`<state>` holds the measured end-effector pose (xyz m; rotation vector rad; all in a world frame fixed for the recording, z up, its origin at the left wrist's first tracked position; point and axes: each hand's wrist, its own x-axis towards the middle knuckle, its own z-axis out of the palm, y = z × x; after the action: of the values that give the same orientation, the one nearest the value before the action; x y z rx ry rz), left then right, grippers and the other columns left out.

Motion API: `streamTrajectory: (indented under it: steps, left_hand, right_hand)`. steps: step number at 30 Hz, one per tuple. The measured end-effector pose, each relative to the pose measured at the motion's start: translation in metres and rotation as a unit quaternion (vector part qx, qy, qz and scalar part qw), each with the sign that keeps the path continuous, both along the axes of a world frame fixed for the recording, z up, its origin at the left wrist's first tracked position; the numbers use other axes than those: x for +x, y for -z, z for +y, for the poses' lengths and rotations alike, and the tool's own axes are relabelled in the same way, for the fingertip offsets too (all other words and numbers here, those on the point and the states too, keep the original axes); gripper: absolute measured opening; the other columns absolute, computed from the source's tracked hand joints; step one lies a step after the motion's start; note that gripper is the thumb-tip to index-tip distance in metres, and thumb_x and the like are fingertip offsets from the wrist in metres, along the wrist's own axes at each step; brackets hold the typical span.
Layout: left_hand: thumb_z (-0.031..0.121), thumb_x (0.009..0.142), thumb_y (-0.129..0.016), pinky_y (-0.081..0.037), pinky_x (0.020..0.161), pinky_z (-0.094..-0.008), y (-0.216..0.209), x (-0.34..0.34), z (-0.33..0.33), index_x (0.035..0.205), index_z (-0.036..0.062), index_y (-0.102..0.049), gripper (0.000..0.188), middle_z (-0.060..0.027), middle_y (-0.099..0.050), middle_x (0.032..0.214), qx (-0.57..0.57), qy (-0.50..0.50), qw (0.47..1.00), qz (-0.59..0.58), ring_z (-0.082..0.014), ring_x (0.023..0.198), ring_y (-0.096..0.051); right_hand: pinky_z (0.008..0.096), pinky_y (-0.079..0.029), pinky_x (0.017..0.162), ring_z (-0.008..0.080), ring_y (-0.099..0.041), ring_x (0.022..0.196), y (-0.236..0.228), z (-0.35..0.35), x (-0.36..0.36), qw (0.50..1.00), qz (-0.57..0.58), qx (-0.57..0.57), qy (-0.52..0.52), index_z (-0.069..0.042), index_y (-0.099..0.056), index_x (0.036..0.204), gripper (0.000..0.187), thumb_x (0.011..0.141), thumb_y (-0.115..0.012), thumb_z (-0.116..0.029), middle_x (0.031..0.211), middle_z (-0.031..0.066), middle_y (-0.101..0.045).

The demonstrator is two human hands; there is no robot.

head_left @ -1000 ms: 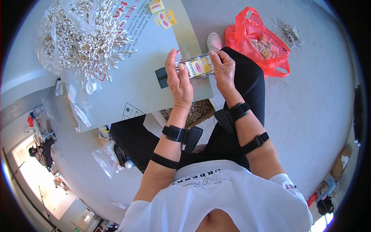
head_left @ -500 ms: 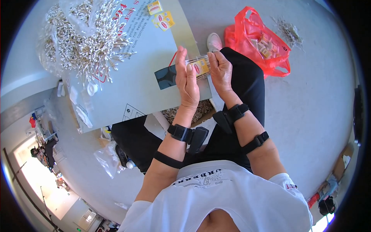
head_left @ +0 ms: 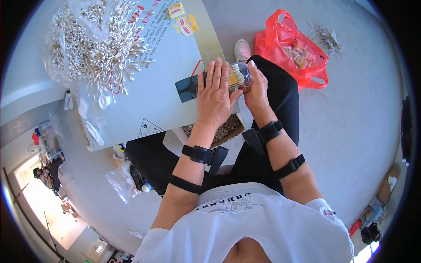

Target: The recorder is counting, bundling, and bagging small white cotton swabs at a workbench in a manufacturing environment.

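Observation:
A pack of cotton swabs (head_left: 238, 75) in clear plastic, with a yellow card beside the swabs, is between my two hands just past the table's right edge. My right hand (head_left: 256, 87) is closed round its right end, where the clear plastic shows. Across its left part lies my left hand (head_left: 215, 94), back up and fingers stretched out, hiding much of the card and swabs. Under the left fingers a dark flat piece (head_left: 187, 89) rests on the table.
A big heap of loose cotton swabs (head_left: 94, 52) in clear plastic covers the table's (head_left: 153, 94) far left. Yellow cards (head_left: 187, 25) lie at its far edge. A red plastic bag (head_left: 274, 39) with packs stands on the floor at right. Below the table edge is a box (head_left: 228, 133).
My left hand has turned from upright beside the swabs to flat over them. The swab ends and clear plastic now show by my right hand, which has shifted slightly right and down.

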<state>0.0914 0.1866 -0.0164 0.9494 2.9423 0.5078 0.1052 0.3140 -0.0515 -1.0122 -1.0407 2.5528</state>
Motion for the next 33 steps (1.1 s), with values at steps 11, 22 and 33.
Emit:
streamTrajectory:
  steps: [11, 22, 33]
  left_hand:
    - [0.042, 0.102, -0.038, -0.012, 0.119, -0.0424, -0.013, -0.004, -0.013, 0.153, 0.0009, -0.013, 0.070, -0.0216, -0.012, 0.159, 0.450, -0.095, 0.872, -0.169, -0.0346, 0.147, -0.014]
    - [0.044, 0.101, -0.037, -0.015, 0.118, -0.0382, 0.009, -0.010, 0.004, 0.150, -0.0040, -0.017, 0.071, -0.0215, -0.020, 0.157, 0.540, -0.120, 0.811, -0.193, -0.0297, 0.146, -0.018]
    - [0.003, 0.086, -0.059, -0.044, 0.094, -0.0402, 0.015, -0.034, -0.082, 0.122, 0.0025, -0.053, 0.036, -0.0140, -0.053, 0.125, 0.422, -0.238, 0.875, 0.010, -0.0301, 0.113, -0.052]
  right_hand:
    - [0.0198, -0.027, 0.040, 0.0019, -0.040, 0.045, 0.004, 0.006, 0.006, 0.996, -0.007, 0.057, -0.071, -0.010, -0.068, 0.081, 0.033, 0.093, -0.063, -0.041, 0.062, -0.0056, -0.055]
    - [0.0221, -0.039, 0.058, 0.0019, -0.048, 0.068, 0.009, -0.010, 0.000, 0.967, 0.022, 0.244, -0.071, -0.006, -0.066, 0.080, 0.028, 0.098, -0.060, -0.026, 0.073, -0.0063, -0.058]
    - [0.0294, -0.045, 0.077, 0.0152, -0.055, 0.087, -0.003, 0.010, 0.001, 0.857, 0.023, 0.506, 0.092, 0.001, -0.062, 0.107, 0.023, 0.097, -0.058, -0.020, 0.095, 0.0069, -0.060]
